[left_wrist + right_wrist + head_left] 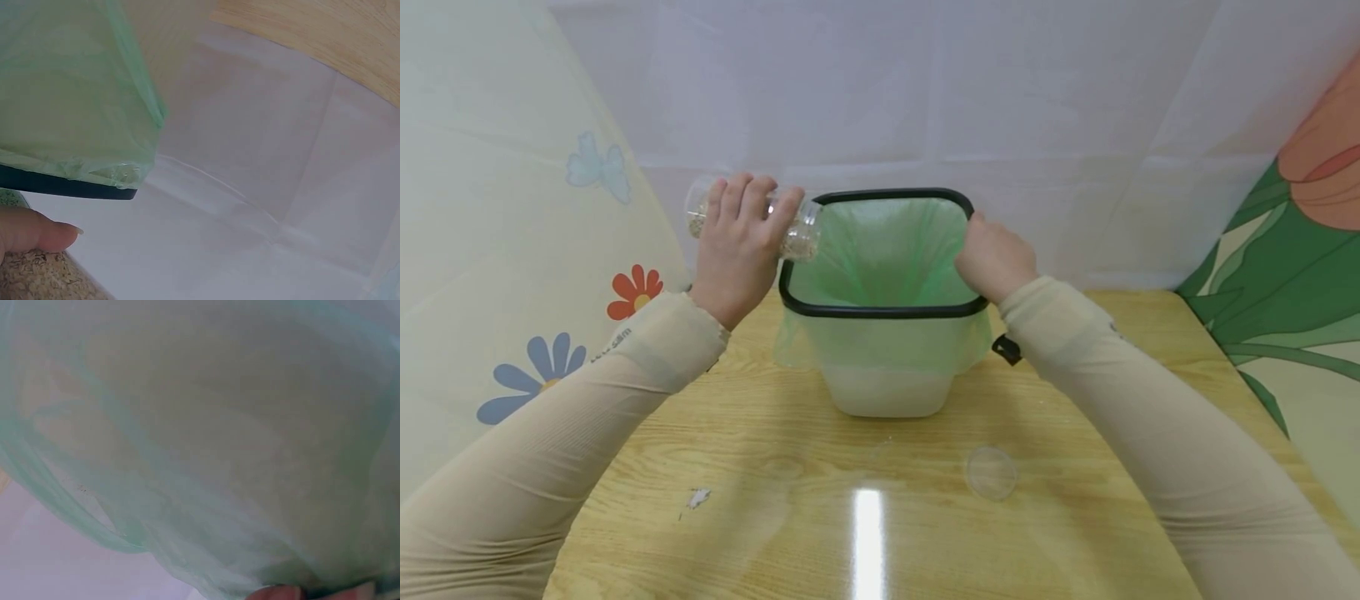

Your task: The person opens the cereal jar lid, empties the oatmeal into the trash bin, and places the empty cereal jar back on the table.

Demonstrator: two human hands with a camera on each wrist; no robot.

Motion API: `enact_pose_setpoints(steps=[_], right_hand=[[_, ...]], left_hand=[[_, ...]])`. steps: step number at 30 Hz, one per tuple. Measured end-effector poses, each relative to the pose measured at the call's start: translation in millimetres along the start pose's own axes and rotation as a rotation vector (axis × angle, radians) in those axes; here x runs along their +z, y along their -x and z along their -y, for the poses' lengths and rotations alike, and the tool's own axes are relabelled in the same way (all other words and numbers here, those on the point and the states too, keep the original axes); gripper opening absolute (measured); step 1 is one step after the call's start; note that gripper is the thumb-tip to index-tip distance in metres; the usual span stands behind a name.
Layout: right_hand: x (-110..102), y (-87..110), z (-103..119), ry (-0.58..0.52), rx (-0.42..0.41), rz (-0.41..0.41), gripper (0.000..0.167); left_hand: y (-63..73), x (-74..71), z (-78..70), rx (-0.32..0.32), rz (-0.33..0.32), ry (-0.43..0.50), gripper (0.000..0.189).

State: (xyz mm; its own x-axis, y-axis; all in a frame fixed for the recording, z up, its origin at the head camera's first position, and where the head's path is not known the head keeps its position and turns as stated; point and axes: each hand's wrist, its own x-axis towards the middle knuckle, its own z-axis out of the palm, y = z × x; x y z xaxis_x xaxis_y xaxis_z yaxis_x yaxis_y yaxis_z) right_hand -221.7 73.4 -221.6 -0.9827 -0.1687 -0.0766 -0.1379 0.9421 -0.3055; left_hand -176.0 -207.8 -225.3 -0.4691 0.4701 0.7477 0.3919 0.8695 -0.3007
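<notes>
Beige sleeves (527, 483) fill the lower corners of the frame, reaching forward over a wood-grain table (760, 517). At upper left of centre, the left hand (741, 233) has its fingers wrapped over a clear jar (802, 240), which lies nearly on its side with one end at the left edge of the bin (887, 396). Brown flaky bits (47, 278) show through the jar beside the thumb in the left wrist view. I cannot tell whether the jar touches the bin.

Mid-frame, the whitish bin stands upright, lined with a green bag (887, 283) that hangs out under a black rim (883, 312). Right of it, the right hand (997, 257) has its fingers curled on the rim's corner, gripping it; fingertips show against the bag at the bottom of the right wrist view.

Right of centre, lower down, a clear round disc (991, 473) lies flat on the table. White cloth (850, 92) hangs behind, with a red flower (622, 310) pictured at left.
</notes>
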Motion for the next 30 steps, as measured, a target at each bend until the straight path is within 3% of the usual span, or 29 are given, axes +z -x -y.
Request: enact_pose_setpoints(steps=[30], right_hand=[[-0.3, -1.0, -0.7, 0.007, -0.004, 0.002, 0.059]], left_hand=[[-1.1, 0.9, -1.0, 0.015, -0.002, -0.007, 0.049]])
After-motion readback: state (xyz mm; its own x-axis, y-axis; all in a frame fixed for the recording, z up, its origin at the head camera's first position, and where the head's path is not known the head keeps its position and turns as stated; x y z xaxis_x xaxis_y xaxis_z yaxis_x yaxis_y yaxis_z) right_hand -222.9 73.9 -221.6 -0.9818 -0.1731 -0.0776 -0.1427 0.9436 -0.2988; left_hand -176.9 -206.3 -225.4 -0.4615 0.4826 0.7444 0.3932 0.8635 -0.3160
